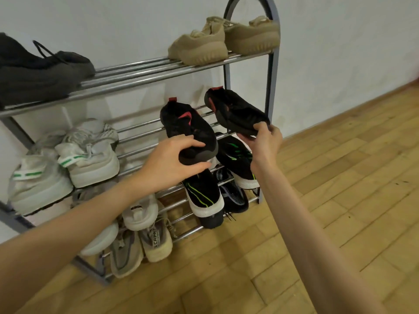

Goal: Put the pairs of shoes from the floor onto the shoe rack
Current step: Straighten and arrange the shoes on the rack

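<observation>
Two black shoes with red accents are held over the second shelf of the metal shoe rack (pixel 145 72), on its right side. My left hand (pixel 174 164) grips the toe of the left black-and-red shoe (pixel 186 125). The toe of the right black-and-red shoe (pixel 235 111) is pinched by my right hand (pixel 263 141), close to the rack's right post. Both shoes point heel-first toward the wall, tilted up. Whether they touch the shelf bars I cannot tell.
Beige sneakers (pixel 224 40) and dark grey sneakers (pixel 40 69) sit on the top shelf. White sneakers with green stripes (pixel 68 164) fill the second shelf's left. Black shoes with green lines (pixel 204 193), a dark mesh shoe (pixel 233 193), and pale sneakers (pixel 145 236) lie lower. Wooden floor (pixel 328 200) spreads to the right.
</observation>
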Available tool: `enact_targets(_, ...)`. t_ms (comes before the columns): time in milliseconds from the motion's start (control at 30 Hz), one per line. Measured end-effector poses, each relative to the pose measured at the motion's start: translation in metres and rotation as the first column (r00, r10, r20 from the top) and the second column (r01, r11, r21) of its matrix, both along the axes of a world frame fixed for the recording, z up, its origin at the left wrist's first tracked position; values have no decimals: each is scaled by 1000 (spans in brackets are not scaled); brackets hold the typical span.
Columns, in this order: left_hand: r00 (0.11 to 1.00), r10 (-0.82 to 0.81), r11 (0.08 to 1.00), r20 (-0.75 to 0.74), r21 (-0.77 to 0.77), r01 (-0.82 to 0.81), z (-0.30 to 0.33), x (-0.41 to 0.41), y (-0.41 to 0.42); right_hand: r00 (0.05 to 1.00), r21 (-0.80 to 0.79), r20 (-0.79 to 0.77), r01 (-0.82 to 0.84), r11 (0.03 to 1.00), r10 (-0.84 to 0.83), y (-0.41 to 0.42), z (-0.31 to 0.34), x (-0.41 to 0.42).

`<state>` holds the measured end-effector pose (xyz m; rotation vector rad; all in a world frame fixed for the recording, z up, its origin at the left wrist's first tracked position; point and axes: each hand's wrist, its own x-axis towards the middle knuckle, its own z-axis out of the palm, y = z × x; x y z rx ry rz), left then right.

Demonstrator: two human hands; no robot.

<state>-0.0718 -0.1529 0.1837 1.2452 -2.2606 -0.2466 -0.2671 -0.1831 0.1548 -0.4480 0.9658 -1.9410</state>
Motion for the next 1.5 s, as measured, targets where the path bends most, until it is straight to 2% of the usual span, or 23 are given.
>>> enact_targets(100, 998, 3, 977, -66, 211, 11, 2, 6, 5, 988, 8, 114, 108, 994, -108, 9, -7, -10)
enact_targets(167, 982, 44, 949, -184, 314, 16, 8, 5, 8, 970, 65, 170, 167, 984, -176, 18, -13, -18)
enact_targets(267, 876, 150, 949, -458, 315, 2, 18, 0, 17, 930, 124, 271, 223, 967, -249, 37, -19, -30)
enact_targets(367, 754, 279, 942, -595, 323, -94, 28, -1, 20, 912, 160, 296, 244, 956, -283, 53, -19, -48)
enact_targets(433, 731, 345, 910, -588, 400, -109, 36, 0, 20, 926, 165, 260, 238, 957, -275, 62, -16, -60)
enact_targets(500, 753, 372, 869, -543, 489, -77, 46, -2, 22, 949, 158, 212, 203, 966, -234, 70, -11, -70)
enact_targets(667, 844, 300, 810, -444, 586, 21, 62, -6, 39, 982, 125, 164, 69, 990, -89, 86, 11, -81)
enact_targets(767, 846, 237, 668, -477, 713, 215, 70, 1, 51, 985, 97, 172, -29, 995, 12, 87, 24, -86)
enact_targets(833, 829, 213, 566, -517, 757, 327, 74, 5, 59, 990, 95, 107, -107, 990, 96, 84, 32, -87)
enact_targets(900, 806, 213, 514, -552, 765, 388, 78, 6, 68, 986, 67, 58, -157, 985, 153, 80, 39, -85)
enact_targets(1033, 736, 251, 509, -629, 733, 452, 79, 6, 81, 977, 4, 62, -205, 979, 204, 88, 48, -68)
enact_targets(1100, 709, 272, 504, -651, 724, 471, 77, 3, 85, 957, 69, -72, -277, 958, 282, 102, 49, -51)
enact_targets(1200, 688, 308, 482, -657, 732, 482, 71, -5, 91, 816, 212, -373, -389, 897, 442, 121, 51, -21)
enact_targets(1233, 671, 325, 456, -667, 732, 506, 68, -7, 93, 768, 224, -424, -425, 877, 480, 124, 52, -12)
enact_targets(1300, 644, 349, 390, -681, 731, 561, 63, -14, 97, 742, 182, -431, -486, 855, 513, 125, 53, 1)
enact_targets(1367, 675, 313, 364, -668, 741, 565, 59, -20, 101, 774, 110, -381, -505, 856, 505, 121, 51, 5)
enact_targets(1500, 856, 158, 468, -492, 801, 373, 60, -18, 100, 837, 51, -264, -484, 873, 479, 115, 49, -10)
